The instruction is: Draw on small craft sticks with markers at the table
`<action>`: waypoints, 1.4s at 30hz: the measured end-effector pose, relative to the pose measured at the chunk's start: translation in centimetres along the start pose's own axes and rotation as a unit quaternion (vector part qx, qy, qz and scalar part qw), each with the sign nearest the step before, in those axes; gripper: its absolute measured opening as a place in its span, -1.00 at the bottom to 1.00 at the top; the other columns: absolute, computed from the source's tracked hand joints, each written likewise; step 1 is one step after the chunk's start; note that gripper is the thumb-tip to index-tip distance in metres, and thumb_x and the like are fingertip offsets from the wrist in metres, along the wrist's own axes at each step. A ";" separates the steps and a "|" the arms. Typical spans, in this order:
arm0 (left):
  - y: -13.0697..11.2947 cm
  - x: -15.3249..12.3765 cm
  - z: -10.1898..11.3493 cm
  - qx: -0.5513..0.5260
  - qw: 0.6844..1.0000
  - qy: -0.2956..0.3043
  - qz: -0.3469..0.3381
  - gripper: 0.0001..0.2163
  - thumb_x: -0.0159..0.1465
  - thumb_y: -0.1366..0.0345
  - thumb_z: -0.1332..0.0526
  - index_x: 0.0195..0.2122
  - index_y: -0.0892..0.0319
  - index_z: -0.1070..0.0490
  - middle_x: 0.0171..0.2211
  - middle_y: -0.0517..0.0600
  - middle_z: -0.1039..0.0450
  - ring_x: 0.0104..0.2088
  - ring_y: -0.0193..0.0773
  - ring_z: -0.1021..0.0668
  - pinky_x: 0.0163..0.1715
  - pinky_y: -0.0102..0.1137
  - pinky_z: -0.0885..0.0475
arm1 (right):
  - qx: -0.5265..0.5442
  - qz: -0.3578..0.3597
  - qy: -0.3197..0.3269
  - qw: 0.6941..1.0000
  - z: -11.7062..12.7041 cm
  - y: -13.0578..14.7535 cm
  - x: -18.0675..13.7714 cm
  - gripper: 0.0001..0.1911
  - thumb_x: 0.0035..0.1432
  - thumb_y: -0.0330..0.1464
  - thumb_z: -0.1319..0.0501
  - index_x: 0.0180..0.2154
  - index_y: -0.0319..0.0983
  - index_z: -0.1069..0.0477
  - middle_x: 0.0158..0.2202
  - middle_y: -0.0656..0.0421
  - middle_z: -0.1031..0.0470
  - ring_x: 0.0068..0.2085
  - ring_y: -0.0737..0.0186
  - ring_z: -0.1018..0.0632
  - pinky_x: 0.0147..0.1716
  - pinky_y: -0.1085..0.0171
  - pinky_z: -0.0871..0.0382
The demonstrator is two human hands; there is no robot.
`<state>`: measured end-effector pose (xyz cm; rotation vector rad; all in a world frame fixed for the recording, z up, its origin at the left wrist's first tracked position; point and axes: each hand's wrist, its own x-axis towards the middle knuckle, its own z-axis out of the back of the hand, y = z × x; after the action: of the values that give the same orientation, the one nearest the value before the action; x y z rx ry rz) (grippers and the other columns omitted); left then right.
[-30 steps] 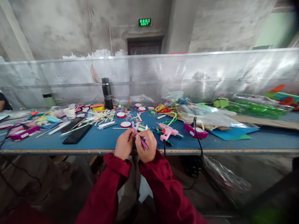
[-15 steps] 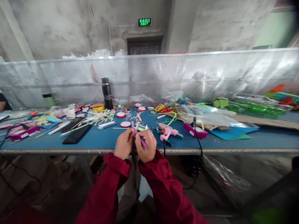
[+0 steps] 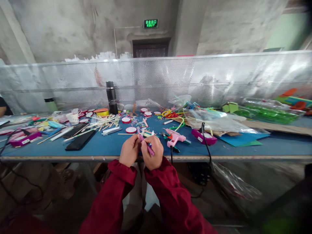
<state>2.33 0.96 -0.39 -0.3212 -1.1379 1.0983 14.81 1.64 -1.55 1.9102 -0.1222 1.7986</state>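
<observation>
Above the table's front edge, my right hand [image 3: 153, 152] is closed around a slim purple pen [image 3: 150, 149], which slants up and left between its fingers. My left hand [image 3: 129, 150] is closed in a pinch right beside it, its fingertips close to the pen's upper end. What sits between the left fingers is too small and hidden to make out. Just beyond the hands lie a round white disc with a red rim [image 3: 131, 130] and some small strips. A pink glue gun [image 3: 175, 138] rests to the right of my right hand.
A black phone [image 3: 80, 140], wooden sticks [image 3: 109, 121] and white pens [image 3: 111, 130] lie on the left. A black bottle [image 3: 111, 97] stands at the back. On the right are a purple tape-like case [image 3: 204, 136], a black cable [image 3: 207, 146], plastic bags [image 3: 214, 120] and blue sheets [image 3: 241, 139].
</observation>
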 end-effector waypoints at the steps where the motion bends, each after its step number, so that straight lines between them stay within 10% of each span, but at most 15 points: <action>1: 0.0 0.0 0.0 -0.001 1.000 0.000 0.000 -0.79 0.42 0.22 -0.04 -0.33 0.13 -0.35 -0.41 -0.08 -0.40 -0.38 -0.28 -0.39 -0.31 -0.42 -0.28 | 0.000 0.000 0.000 1.000 0.0 0.0 0.0 -0.90 0.28 -0.44 -0.18 -0.31 -0.15 -0.37 -0.37 0.18 -0.53 -0.29 0.17 -0.55 -0.18 0.15 -0.44; 42: 0.1 0.0 -0.1 0.006 1.000 -0.004 -0.003 -0.79 0.42 0.22 -0.04 -0.34 0.12 -0.34 -0.42 -0.07 -0.40 -0.38 -0.26 -0.40 -0.31 -0.42 -0.27 | 0.010 0.027 -0.005 1.000 0.0 0.2 0.2 -0.90 0.26 -0.46 -0.20 -0.30 -0.14 -0.37 -0.39 0.20 -0.52 -0.32 0.18 -0.54 -0.14 0.11 -0.46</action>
<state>2.37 1.01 -0.46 -0.3030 -1.1385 1.1014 14.74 1.56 -1.32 1.9474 -0.1622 1.8318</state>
